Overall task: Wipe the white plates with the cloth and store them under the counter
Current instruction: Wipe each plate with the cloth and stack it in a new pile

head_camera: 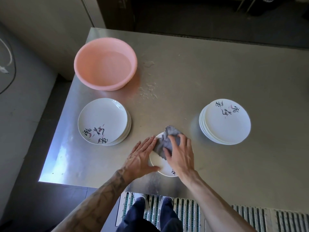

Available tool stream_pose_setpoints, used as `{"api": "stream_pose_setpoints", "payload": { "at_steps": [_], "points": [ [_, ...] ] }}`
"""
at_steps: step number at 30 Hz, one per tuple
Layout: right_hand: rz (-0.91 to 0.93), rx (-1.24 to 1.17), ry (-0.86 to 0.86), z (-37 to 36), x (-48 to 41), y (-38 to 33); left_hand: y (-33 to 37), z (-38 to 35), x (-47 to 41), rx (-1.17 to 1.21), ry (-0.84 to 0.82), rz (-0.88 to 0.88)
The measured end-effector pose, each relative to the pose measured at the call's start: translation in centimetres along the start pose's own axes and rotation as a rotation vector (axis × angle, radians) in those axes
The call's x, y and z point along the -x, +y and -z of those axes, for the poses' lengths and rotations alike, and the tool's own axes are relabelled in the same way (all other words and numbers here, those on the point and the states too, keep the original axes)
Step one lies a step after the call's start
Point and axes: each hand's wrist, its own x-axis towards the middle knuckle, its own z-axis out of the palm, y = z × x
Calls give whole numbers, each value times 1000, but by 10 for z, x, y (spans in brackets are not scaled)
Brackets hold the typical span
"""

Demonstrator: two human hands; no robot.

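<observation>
Closest in, past the metal floor grate (pixel 187 213) at the person's feet, one white plate (pixel 157 162) lies flat on the steel bench (pixel 217 164), just inside its near edge. The left hand (pixel 142 156) rests on the plate's left rim, its grip spread: the fingers are straight and flat, with the thumb lying along the near rim. The right hand (pixel 179 153) is on top of the grey cloth (pixel 164 141), its grip curled over the bunched fabric and pressing it onto the far half of the plate.

This looks like the wiping step, with storing not yet begun. To do it well, the left hand should hold the rim down firmly so the plate does not skate on the smooth steel or slide off the near edge. The cloth should sweep in circles across the whole face and out to the rim, including the part now under the wrist.

Further back, a stack of plates (pixel 103 119) stands on the left and a second stack (pixel 225 123) on the right, both well apart from the one being wiped. I cannot tell which stack is already wiped.

Beyond the left stack are scattered water drops (pixel 148 91), then a pink basin (pixel 105 64) holding water at the bench's far left corner.
</observation>
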Motion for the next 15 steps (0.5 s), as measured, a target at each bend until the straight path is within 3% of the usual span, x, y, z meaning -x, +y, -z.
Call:
{"api": "stream_pose_setpoints", "payload": {
  "at_steps": [2,5,9,13,15],
  "points": [
    [16,6,-33,2,0,-12,1,0,1,8,16,2],
    [180,5,-93,-1,16,-20,2,1,2,37,40,12],
    [7,-17,-30,2,4,-15,3,3,1,30,20,5],
    [184,-40,-91,1,9,-24,2,1,2,53,58,11],
    [138,-40,-59,6,4,-8,2,3,2,41,41,17]
  ]
}}
